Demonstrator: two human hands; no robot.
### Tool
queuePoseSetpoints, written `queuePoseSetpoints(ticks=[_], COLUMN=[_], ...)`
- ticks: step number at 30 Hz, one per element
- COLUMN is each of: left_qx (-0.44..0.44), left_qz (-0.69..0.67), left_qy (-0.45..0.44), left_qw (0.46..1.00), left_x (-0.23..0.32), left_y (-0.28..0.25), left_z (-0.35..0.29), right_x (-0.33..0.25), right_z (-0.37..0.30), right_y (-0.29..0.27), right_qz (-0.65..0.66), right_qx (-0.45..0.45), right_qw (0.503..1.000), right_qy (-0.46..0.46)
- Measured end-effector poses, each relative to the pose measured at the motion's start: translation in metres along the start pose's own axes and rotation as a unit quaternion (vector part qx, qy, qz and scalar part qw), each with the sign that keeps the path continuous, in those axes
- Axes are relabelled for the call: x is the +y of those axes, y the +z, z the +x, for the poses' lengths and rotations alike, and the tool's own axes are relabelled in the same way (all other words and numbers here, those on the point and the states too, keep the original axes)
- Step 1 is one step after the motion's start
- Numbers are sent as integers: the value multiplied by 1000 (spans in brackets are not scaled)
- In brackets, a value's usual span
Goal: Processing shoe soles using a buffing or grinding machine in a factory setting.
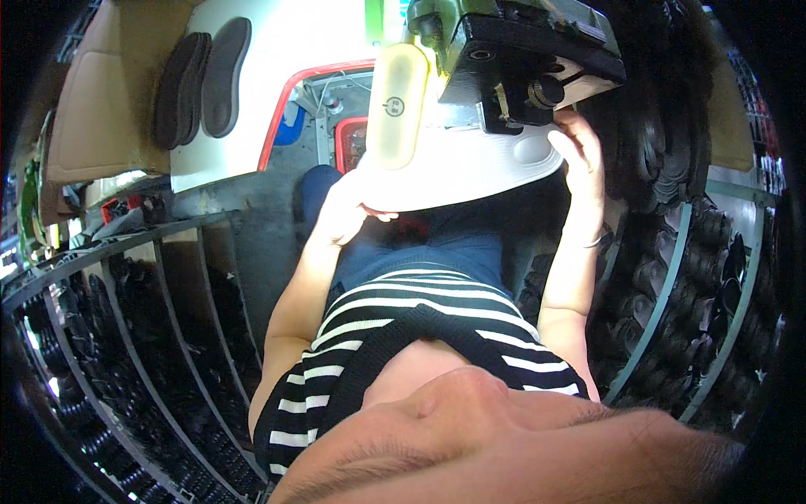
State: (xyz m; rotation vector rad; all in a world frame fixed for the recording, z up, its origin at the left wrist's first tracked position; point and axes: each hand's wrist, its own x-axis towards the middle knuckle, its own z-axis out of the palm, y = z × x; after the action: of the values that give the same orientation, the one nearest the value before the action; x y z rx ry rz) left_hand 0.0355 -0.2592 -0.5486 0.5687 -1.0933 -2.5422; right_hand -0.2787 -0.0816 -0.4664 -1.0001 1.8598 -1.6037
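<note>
Left rack: its grey rails [126, 235] curve past many dark items, too shadowed to name.
Right rack: pale bars [659, 294] stand before more dark, stacked shapes.
Worktable: the white top [269, 59] has a red edge along its cutaway.
Machine: the dark machine head [529, 50] overhangs the far side of the work.
White piece: the broad white piece [457, 176], curved along its near edge, lies between both hands, its right end just below the machine head. The step in hand looks like steadying or lining it up there.
Insoles: dark insoles [227, 77] lie at the table's left, well apart from the hands.
Yellow oblong: a rounded, pale-yellow oblong [401, 126] overlaps the white piece's left part; whether it is attached, I cannot tell.
Left hand: the left hand [342, 206] holds the near left edge, fingers curled underneath.
Right hand: the right hand [579, 160] holds the right end in a narrow grip, thumb on the rim. The next move probably calls for small, level guidance from both hands, fingertips clear of the machine.
Knob: a dark round knob [546, 92] sits low on the machine head.
</note>
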Motion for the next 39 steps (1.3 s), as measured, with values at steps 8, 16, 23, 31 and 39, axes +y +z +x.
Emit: queuePoseSetpoints(ticks=[8, 16, 23, 31, 39], left_qx=[41, -86, -76, 97, 49], left_qz=[64, 380, 389, 413, 476], left_qy=[-29, -214, 121, 218, 277], left_qw=[997, 896, 910, 879, 833], left_x=[27, 10, 20, 2, -5], left_y=[-76, -72, 76, 90, 71], left_z=[-20, -18, 69, 68, 67], right_x=[-29, -33, -23, 100, 89], right_z=[-16, 10, -11, -143, -80], right_y=[71, 101, 104, 63, -73], right_qz=[-138, -260, -129, 32, 101], right_qx=[-32, -173, -10, -256, 87], right_qw=[990, 939, 991, 920, 985], right_qy=[-12, -145, -25, 295, 110])
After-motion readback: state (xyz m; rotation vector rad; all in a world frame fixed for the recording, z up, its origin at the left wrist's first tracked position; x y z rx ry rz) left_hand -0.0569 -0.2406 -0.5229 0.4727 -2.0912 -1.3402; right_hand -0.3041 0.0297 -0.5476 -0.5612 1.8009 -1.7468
